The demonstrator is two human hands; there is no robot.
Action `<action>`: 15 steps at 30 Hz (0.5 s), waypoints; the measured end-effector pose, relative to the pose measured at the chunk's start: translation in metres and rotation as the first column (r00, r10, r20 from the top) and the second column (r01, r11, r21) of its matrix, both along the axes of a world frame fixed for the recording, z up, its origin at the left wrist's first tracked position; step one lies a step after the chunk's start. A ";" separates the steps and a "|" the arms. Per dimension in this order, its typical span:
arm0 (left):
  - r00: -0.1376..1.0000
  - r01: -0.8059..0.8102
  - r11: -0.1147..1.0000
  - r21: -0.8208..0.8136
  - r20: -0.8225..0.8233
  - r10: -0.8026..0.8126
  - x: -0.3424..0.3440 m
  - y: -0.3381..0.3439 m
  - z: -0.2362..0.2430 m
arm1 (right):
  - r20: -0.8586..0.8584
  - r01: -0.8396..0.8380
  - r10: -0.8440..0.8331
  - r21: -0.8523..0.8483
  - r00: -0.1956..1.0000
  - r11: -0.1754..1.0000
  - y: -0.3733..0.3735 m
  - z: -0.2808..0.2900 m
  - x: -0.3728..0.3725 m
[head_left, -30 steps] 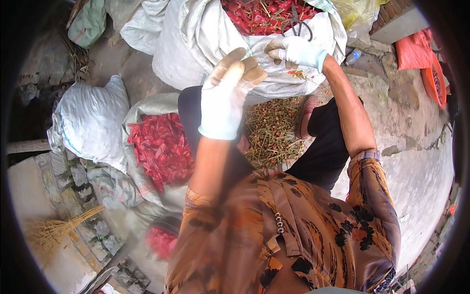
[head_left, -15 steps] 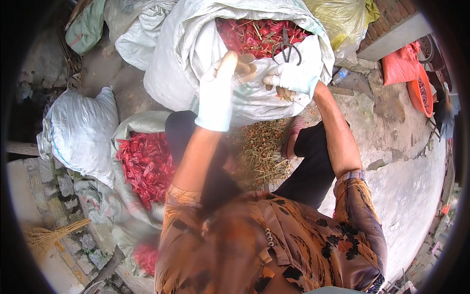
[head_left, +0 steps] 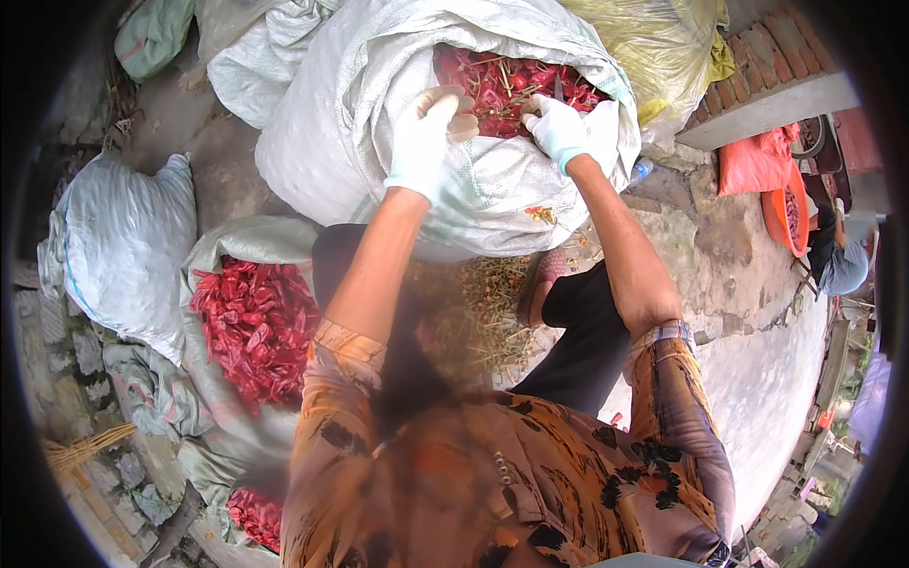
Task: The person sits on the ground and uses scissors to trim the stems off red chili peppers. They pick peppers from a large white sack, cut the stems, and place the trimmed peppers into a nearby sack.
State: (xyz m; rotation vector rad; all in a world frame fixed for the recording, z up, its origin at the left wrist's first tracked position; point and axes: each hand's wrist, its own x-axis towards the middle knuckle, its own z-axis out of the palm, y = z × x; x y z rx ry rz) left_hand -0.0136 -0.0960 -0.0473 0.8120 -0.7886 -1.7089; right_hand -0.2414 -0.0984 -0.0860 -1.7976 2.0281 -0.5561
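Note:
A large white woven sack [head_left: 322, 123] stands in front of me, its mouth rolled back over dried red chillies [head_left: 492, 90] with stems. My left hand [head_left: 424, 137], in a white glove with tan fingers, is at the near left edge of that mouth. Its fingers are curled, and whatever is in them is hidden. At the right of the mouth my gloved right hand [head_left: 557, 131] reaches over the chillies with thumb and fingers drawn together. What it grips cannot be made out. A dark scissors blade [head_left: 559, 90] shows just beyond it; the handles are covered.
An open sack of red chillies [head_left: 256, 331] stands by my left leg, beside a full white sack [head_left: 133, 246]. Cut stems [head_left: 492, 303] litter the ground between my feet. An orange basin [head_left: 788, 213] and a red bag [head_left: 755, 163] are at the right, near another person [head_left: 843, 265].
My right hand has moved up from the sack's near side to the chillies, now covering the scissors' handles. My left hand stays by the mouth. The view has shifted slightly.

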 end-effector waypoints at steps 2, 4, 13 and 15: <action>0.999 0.000 1.000 0.000 0.036 0.000 0.002 0.001 -0.001 | -0.006 0.048 -0.048 -0.015 0.999 0.999 -0.003 0.002 0.002; 0.999 0.000 1.000 -0.009 0.043 0.001 0.002 0.001 -0.002 | -0.057 0.054 -0.057 -0.052 0.997 0.997 -0.002 -0.003 0.003; 0.966 0.040 0.993 -0.114 0.257 -0.009 -0.001 0.007 0.003 | 0.309 0.023 -0.006 -0.053 0.951 0.998 0.006 0.021 -0.003; 0.904 0.097 0.968 -0.231 0.428 0.011 -0.002 0.013 0.006 | 0.529 0.029 -0.006 -0.035 0.849 0.999 0.016 0.045 0.005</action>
